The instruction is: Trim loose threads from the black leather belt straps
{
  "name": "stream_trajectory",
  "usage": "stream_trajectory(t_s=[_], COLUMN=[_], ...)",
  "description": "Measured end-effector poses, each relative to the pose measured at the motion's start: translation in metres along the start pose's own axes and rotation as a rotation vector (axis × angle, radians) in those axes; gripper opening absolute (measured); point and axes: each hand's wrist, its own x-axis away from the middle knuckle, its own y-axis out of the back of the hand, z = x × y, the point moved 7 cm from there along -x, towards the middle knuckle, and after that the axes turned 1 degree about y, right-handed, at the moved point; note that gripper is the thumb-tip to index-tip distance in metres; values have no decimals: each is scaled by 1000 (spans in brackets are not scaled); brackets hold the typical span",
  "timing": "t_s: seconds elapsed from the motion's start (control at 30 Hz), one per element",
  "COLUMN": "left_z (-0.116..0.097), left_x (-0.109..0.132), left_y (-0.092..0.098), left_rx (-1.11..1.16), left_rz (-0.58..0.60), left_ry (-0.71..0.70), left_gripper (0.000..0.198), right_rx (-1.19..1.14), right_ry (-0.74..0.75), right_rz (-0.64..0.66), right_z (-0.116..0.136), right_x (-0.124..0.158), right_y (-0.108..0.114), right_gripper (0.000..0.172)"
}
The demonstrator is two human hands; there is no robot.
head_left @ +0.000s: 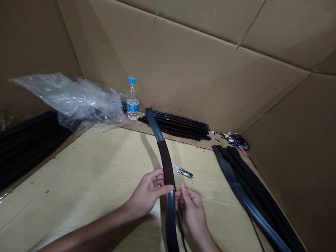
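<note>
Lower end of a curved black strip [172,230] lies nearest me, held above the worktop [99,175]. My left grip [148,194] closes around the strip below its brown sleeve [165,163]; my right grip [190,212] pinches its edge. It appears stiff, light and slick; hold at the sleeve.

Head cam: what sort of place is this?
Probably a makeshift hand-assembly or piecework station: brown corrugated cardboard walls enclose a pale flat board work surface, with a stack of long curved black strips and small steel snips close by.
</note>
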Motion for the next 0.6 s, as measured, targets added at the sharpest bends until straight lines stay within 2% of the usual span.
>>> stream_trajectory(t_s=[0.07,0.17,0.23,0.3,0.37,0.4,0.5,0.6], left_z=[-1,-6,-12,-17,-21,-22,-23,-22], left_x=[-3,-5,-5,-4,-4,-4,-5,-6], left_y=[4,3,3,3,4,5,7,9], left_rx=[-25,-35,-32,-29,-34,-38,-45,-43], left_rz=[-6,54,76,85,100,109,126,127], left_ry=[3,16,13,6,-7,-14,-11,24], left_gripper=[28,26,26,27,28,27,24,24], right_rx=[105,269,414,589,788,890,1155,1333], right_ry=[75,197,267,300,289,261,147,80], right_rz=[-67,-197,-296,-370,-433,-471,-564,-571], right_z=[8,25,40,53,62,64,62,56], right_x=[-7,-17,-25,-32,-36,-36,-31,-24], right_y=[13,40,62,85,110,122,156,175], right_gripper=[61,59,54,42,28,27,32,32])
